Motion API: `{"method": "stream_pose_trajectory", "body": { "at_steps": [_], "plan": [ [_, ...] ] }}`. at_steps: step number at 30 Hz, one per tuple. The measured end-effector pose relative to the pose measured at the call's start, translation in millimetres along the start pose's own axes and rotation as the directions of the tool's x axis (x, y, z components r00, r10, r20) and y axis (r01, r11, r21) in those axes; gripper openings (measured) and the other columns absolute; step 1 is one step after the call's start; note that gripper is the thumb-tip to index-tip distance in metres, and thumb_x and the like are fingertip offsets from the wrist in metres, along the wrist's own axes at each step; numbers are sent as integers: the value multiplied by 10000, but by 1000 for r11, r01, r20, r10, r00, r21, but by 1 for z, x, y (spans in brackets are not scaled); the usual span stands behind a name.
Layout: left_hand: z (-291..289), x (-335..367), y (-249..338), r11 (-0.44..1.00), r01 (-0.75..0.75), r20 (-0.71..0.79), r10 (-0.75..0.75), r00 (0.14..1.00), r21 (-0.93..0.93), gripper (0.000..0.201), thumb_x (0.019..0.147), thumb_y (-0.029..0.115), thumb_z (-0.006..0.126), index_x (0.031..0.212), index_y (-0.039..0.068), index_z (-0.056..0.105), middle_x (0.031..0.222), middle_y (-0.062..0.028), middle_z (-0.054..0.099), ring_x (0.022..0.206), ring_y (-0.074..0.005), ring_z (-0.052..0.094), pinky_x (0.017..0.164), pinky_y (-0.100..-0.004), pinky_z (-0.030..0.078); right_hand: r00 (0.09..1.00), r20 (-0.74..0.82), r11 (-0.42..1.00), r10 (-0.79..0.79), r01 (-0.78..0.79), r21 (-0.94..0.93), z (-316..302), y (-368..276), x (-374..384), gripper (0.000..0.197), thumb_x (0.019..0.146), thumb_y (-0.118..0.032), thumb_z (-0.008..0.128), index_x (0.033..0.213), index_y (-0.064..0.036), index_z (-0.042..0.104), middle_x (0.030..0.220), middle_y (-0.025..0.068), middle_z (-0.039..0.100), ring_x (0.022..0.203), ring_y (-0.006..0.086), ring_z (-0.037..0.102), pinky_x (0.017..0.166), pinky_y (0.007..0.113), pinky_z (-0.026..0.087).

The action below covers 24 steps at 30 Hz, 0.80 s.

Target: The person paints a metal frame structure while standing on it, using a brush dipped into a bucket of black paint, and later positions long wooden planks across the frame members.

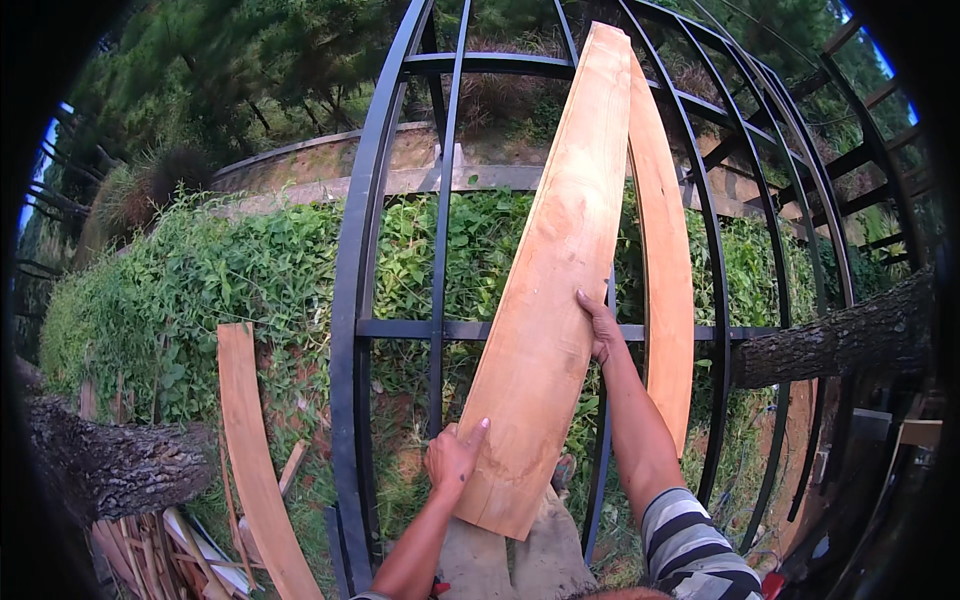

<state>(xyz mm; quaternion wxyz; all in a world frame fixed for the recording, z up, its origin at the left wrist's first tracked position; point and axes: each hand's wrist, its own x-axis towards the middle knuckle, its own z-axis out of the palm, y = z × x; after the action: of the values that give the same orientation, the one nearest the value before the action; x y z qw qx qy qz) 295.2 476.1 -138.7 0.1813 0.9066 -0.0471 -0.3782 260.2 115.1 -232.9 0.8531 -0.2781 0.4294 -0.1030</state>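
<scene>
Two bare hands are placed on one wide wooden plank [565,225], which is held above a black metal frame [348,340]. The plank's long axis is run away from the person, from the near end just above the trouser legs [545,545] up and somewhat to the right, so that the far end is pointed at the top of the view, among the frame's upper bars. The broad face is turned toward the camera.

The near left edge is gripped by the left hand [455,462], closed partway, with its thumb laid on the broad face and its fingers bent round the edge. Farther up, the right edge is grasped by the right hand [600,328]; its thumb is rested on the face, while its fingers are mostly hidden behind the wood.

To the right, a narrower wooden plank [668,290] is set lengthwise along the frame, its far end partly covered by the held one; whether the two are touching cannot be told. At lower left, another wooden board [255,460] is seen, well apart.
</scene>
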Motion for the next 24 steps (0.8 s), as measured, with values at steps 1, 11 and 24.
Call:
{"method": "stream_pose_trajectory", "body": {
  "at_steps": [1, 11, 24],
  "plan": [
    [-1, 3, -6, 1000, 5, 19, -4, 1000, -13, 732, 879, 722, 611, 1074, 21, 700, 953, -280, 729, 962, -466, 701, 858, -551, 533, 1000, -11, 1000, -2, 2, -11, 0, 3, 4, 582, 888, -312, 805, 1332, -6, 586, 1185, 159, 708, 1017, 295, 715, 908, 465, 593],
    [83, -4, -76, 982, 175, -145, -184, 972, -73, 552, 1025, 579, 414, 1084, 96, 675, 982, -221, 741, 959, -427, 701, 853, -582, 486, 976, -129, 963, -177, 145, -228, -19, 28, 25, 527, 894, -224, 786, 1328, -3, 584, 1170, 146, 714, 1008, 276, 715, 904, 445, 596],
    [180, -28, -72, 962, 182, -109, -208, 972, -205, 582, 1037, 522, 398, 901, 66, 731, 896, -246, 719, 893, -456, 680, 819, -569, 490, 908, -220, 802, -357, 176, -571, -39, -4, -12, 484, 893, -118, 751, 1326, 10, 573, 1178, 147, 704, 1006, 258, 703, 875, 413, 595]
  ]
}}
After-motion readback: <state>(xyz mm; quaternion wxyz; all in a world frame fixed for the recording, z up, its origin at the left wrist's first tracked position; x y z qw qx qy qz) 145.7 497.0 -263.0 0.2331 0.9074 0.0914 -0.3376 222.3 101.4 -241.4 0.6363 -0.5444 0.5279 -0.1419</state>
